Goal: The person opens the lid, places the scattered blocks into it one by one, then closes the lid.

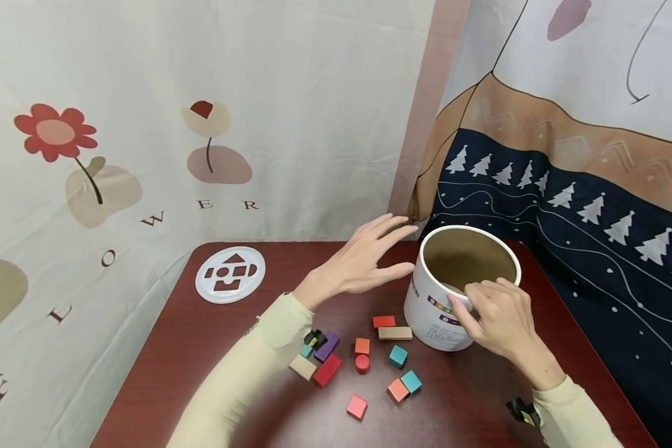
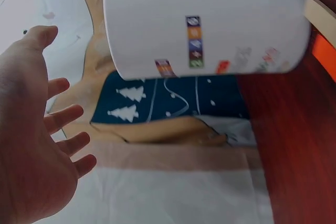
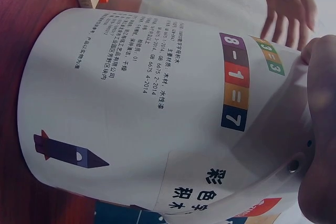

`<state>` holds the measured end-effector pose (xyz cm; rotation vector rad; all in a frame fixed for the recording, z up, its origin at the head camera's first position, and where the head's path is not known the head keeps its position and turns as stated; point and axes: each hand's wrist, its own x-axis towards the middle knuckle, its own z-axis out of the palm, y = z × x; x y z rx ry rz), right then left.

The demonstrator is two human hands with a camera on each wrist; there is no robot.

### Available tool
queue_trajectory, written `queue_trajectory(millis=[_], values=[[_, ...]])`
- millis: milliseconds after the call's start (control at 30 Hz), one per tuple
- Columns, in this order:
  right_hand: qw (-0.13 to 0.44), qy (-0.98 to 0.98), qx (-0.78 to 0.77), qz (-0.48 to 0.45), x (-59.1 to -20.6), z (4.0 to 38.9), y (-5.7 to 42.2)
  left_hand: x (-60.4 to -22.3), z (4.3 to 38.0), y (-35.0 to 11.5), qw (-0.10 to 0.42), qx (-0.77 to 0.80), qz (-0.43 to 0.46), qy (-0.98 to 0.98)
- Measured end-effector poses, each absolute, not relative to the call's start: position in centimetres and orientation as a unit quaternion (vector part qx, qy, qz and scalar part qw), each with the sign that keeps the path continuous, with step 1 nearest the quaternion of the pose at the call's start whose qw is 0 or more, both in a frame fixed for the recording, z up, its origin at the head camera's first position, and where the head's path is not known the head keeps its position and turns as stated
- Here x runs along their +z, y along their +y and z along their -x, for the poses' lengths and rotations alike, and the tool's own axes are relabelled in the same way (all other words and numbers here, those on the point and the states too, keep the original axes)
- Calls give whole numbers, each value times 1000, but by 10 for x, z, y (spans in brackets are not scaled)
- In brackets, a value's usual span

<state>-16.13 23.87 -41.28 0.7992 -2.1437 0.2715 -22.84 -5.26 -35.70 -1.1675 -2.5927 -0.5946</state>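
A white bucket (image 1: 434, 317) with printed number strips stands upright on the table. Its mouth faces up, and the part of the inside I can see is brown. My right hand (image 1: 506, 317) grips the near right rim, thumb outside and fingers curled over the edge. In the right wrist view, the bucket wall (image 3: 131, 108) fills most of the frame. My left hand (image 1: 364, 258) is held at the bucket's left side with fingers spread and extended. The left wrist view shows this hand (image 2: 37, 135) apart from the bucket (image 2: 147, 30), holding nothing.
A round white lid (image 1: 206, 290) with shape cutouts lies at the back left. Several coloured wooden blocks lie in front, including a beige block (image 1: 394, 333) by the bucket's base, a red block (image 1: 327, 370) and a pink cube (image 1: 356, 407). Printed cloths hang behind the table and to its right.
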Motion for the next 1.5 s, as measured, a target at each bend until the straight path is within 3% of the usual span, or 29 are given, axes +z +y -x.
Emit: queue_trajectory(millis=[233,767,1333,1500], values=[[403,-851,112,-318,-413,161,239,-381,219,-97,132,-214,393,-885],[413,-845,109,-321,-412,162,239,-452,179,-204,56,-249,314,-914],[406,-848,112,-320,-414,162,239,-489,169,-222,-51,-218,360,-906],[404,-849,113,-320,-415,162,240,-493,169,-220,-55,-217,375,-900]])
